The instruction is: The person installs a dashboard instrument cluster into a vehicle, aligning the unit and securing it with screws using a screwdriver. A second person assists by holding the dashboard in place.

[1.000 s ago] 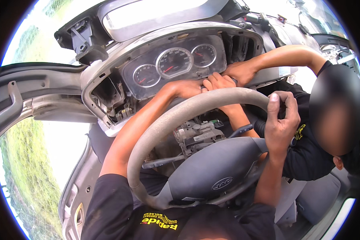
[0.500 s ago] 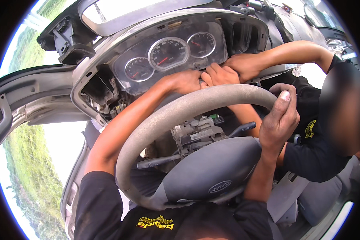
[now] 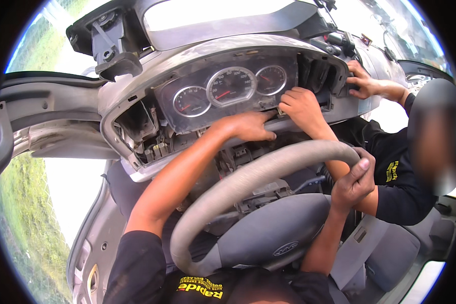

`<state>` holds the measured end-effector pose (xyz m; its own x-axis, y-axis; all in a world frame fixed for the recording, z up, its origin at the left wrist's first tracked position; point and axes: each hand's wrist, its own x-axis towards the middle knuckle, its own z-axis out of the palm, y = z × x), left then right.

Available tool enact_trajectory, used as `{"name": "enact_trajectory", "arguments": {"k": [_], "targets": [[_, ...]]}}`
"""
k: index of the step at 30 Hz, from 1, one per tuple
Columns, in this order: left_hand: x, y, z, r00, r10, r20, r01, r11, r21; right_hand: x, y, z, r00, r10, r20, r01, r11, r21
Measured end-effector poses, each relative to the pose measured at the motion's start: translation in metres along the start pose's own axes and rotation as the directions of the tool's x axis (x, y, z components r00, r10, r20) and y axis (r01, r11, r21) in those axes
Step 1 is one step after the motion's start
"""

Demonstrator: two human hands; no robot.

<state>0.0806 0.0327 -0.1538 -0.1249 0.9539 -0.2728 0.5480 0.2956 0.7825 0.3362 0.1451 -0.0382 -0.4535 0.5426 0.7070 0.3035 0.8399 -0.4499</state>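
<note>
My left hand is stretched past the steering wheel to the lower edge of the instrument cluster, thumb and index finger apart, with nothing visible in it. The cluster has three round gauges and sits in an opened dashboard. Closed around the right side of the grey steering wheel is my right hand, thumb on top of the rim. Beside my left hand, a co-worker's hand has bent fingers at the cluster's lower right corner. The co-worker's other hand rests at the dashboard's right end.
Bare openings with connectors flank the cluster in the dashboard frame. Stalks and column parts show through the wheel. The co-worker leans in from the right, by a grey seat. A door frame stands at left.
My left hand has come away from the co-worker's hands. One co-worker hand has moved right to the dashboard's end. The view has shifted, and the wheel rim appears lower, farther from the cluster.
</note>
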Motion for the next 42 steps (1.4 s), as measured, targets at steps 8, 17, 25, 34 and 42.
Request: {"name": "enact_trajectory", "arguments": {"k": [8, 17, 25, 34, 42], "targets": [[-0.005, 0.001, 0.001, 0.999, 0.021, -0.038, -0.023, 0.999, -0.046, -0.005, -0.026, -0.009, 0.833, -0.551, -0.055, 0.515, 0.808, -0.287], [-0.002, -0.006, 0.005, 0.998, 0.007, -0.062, -0.010, 0.999, -0.053, 0.122, -0.057, 0.004, 0.720, 0.188, 0.669, -0.237, 0.971, -0.018], [-0.070, -0.008, 0.010, 0.866, 0.229, -0.444, -0.118, 0.957, 0.264, 0.157, -0.007, 0.124, 0.509, 0.021, 0.861, 0.331, 0.918, -0.218], [-0.186, -0.011, 0.014, 0.211, -0.195, -0.958, 0.079, 0.980, -0.182, 0.147, -0.012, 0.141, 0.625, 0.133, 0.769, 0.150, 0.946, -0.286], [-0.160, -0.029, -0.011, 0.177, -0.263, -0.948, 0.090, 0.964, -0.250, 0.138, 0.010, 0.152, 0.672, 0.035, 0.739, 0.085, 0.988, -0.125]]}}
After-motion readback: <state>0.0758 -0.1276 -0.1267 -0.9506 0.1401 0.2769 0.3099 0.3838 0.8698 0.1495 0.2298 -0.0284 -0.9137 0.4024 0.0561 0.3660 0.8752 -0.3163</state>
